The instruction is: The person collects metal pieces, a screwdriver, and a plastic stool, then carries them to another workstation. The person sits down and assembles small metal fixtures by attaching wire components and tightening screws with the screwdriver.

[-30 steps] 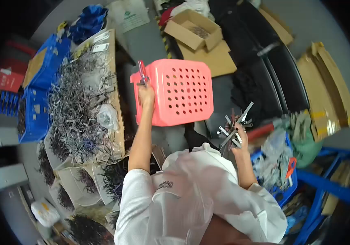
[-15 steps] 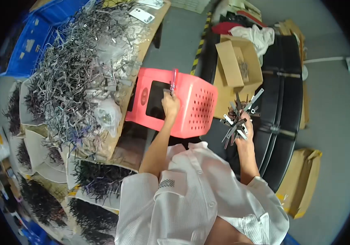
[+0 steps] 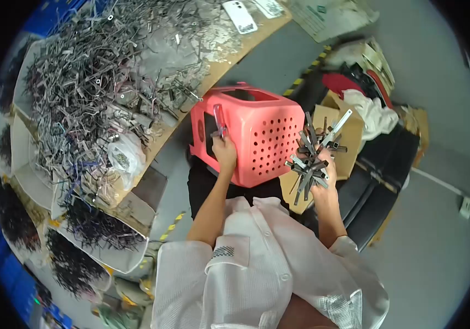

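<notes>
A pink plastic stool (image 3: 248,109), tipped on its side, shows its perforated seat toward the right. My left hand (image 3: 225,153) is closed at the stool's side opening, apparently gripping the stool's edge. From the same hand sticks up a tool with a see-through reddish handle (image 3: 218,115); its exact kind is unclear. My right hand (image 3: 325,170) is wrapped round a loose bunch of metal strips (image 3: 310,164), light and dark, pointing in all directions. The bunch is beside the seat, in front of a cardboard box (image 3: 350,118).
A workbench (image 3: 246,44) on the left bears a large heap of metal pieces (image 3: 81,82), a plastic bag (image 3: 127,159) and a white phone-shaped object (image 3: 239,16). Bins of dark parts (image 3: 97,225) stand below it. At the right is a black padded seat (image 3: 391,156) with white cloth (image 3: 375,115).
My view has turned, so the bench and box appear shifted. The stool has swung round, showing more of its perforated seat. Both hands keep their hold.
</notes>
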